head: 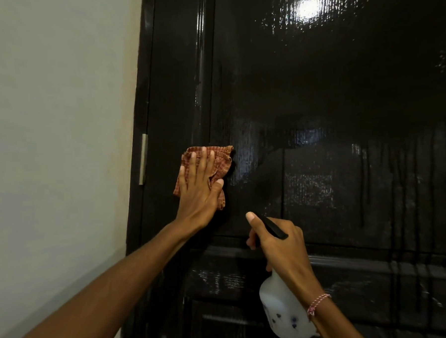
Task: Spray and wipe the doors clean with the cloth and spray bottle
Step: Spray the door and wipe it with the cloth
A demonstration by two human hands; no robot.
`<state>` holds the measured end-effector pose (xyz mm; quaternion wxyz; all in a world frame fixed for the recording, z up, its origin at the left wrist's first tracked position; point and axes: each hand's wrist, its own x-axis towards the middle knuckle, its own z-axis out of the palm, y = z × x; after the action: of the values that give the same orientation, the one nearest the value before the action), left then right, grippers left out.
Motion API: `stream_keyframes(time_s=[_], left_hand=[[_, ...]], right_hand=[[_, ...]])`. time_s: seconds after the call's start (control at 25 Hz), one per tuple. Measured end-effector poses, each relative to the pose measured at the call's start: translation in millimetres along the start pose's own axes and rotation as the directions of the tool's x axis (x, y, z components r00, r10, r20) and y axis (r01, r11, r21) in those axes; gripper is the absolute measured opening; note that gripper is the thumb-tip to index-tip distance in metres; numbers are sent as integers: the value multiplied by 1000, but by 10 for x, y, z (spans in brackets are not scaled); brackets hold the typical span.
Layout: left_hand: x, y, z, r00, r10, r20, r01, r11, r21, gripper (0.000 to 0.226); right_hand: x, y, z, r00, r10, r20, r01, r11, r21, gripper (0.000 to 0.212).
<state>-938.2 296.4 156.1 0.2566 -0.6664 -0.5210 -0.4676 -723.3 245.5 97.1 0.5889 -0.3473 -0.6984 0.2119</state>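
Head view, from left to right: one pale wall [46,126] fills the left third of the frame. Just beside it stands the dark frame of one door [342,98], with one metal hinge [143,159] at mid-height on its left edge.

One cloth [222,159], orange-brown and checked, lies crumpled against the door's left upright, a little left of the frame's centre. The left grip [198,190], a bare hand, is released: its four fingers are straight and spread, and its palm presses the cloth flat to the wood. The thumb points right, and cloth edges show above and beside the hand.

Lower centre, the right grip [280,243] is clenched round the neck of one spray bottle [278,308]. One digit sticks up at the upper left of the hand, and the others curl under the bottle's black head. The white body, marked with a few small dark prints, hangs tilted below the hand, toward the bottom of the frame. The nozzle sits near the door; whether it touches cannot be told.

One red-and-white thread bracelet [318,302] circles the right wrist.

The door's glossy surface shows one bright light reflection [309,8] at upper right and thin vertical drip streaks down its right side.
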Motion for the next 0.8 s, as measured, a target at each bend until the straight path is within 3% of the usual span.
stream_keyframes(time_s=[0.24,0.52,0.68,0.8], left_hand=[[152,443,219,998,63,-19,-61,993,104,74],[405,921,328,987,163,2,-162,983,81,72],[507,1064,368,988,154,-6,-153,987,57,74],[520,1078,385,989,148,-4,-148,988,54,76]], right_hand=[[-73,134,-474,994,-26,-109,29,999,31,60],[-219,305,-1133,977,-29,-211,40,998,47,62],[-295,328,-1444,976,-33,-216,40,999,25,49],[-337,341,-1636,976,-11,-218,21,999,44,58]])
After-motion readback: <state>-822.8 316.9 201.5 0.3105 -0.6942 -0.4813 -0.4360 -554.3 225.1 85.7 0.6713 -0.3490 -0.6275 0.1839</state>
